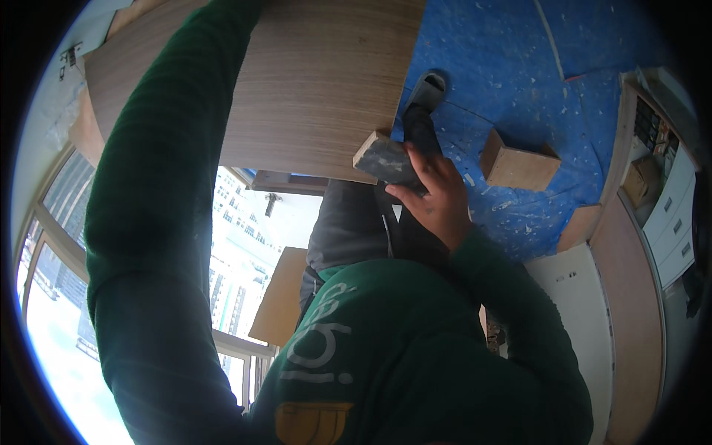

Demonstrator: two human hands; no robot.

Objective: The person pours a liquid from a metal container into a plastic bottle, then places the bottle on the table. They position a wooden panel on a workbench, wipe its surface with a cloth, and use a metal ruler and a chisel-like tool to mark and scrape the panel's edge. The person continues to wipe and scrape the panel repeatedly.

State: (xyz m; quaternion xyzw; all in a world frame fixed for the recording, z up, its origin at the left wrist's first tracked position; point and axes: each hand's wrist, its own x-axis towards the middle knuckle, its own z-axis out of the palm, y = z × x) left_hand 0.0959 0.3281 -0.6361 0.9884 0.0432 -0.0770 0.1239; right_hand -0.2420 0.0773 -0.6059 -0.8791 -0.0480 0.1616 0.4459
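Note:
My right hand (pixel 440 194) is closed around a rectangular block (pixel 391 160) with a dark, scuffed broad face and a pale, wood-like end. The block is at the near right corner of a large brown wood-grain panel (pixel 319 89); whether it presses on the panel's edge I cannot tell. My left arm (pixel 159 170), in a green sleeve, stretches up along the panel's left part and leaves the picture at the top. The left hand itself is out of sight.
A blue, paint-spotted sheet (pixel 512 59) covers the floor at right, with a small wooden box-like piece (pixel 519 167) on it. My shoe (pixel 426 90) stands beside the panel. Windows (pixel 59 274) are at left, a tan board (pixel 278 293) near them. A white drawer unit (pixel 671 211) stands far right.

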